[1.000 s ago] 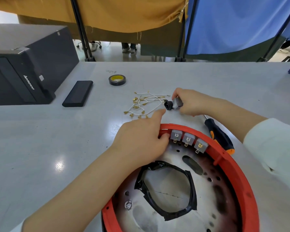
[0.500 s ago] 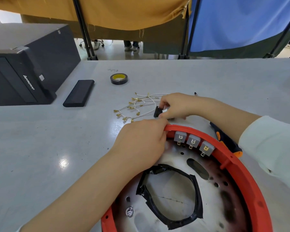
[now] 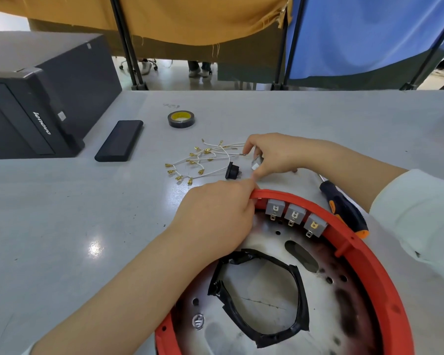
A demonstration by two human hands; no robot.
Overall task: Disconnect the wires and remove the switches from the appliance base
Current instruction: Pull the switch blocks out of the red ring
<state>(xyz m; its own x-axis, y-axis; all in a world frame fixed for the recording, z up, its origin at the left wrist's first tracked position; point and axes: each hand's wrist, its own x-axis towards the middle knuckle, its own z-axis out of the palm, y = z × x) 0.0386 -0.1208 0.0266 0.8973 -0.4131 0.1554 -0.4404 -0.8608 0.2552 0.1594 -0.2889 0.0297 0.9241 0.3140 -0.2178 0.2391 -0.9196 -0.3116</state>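
The appliance base [image 3: 369, 265], a red ring around a scorched metal plate, lies at the lower right. Three grey switches [image 3: 295, 215] sit in a row inside its far rim, with bare terminals and no wires on them. My left hand [image 3: 215, 216] grips the rim just left of those switches. Beyond the rim, my right hand [image 3: 274, 155] pinches a small grey switch [image 3: 256, 162] just above the table. A black switch [image 3: 232, 171] lies loose on the table beside it. Several white wires with brass terminals [image 3: 205, 160] lie in a heap to its left.
A screwdriver with a black and orange handle [image 3: 344, 208] lies right of the base, under my right forearm. A roll of black tape [image 3: 181, 119], a flat black slab [image 3: 119, 140] and a black computer case [image 3: 36, 98] stand further back left. Curtains hang beyond the table's far edge.
My right hand carried the black switch left to the wires and let it go on the table; it keeps the grey piece. My left hand stays on the rim.
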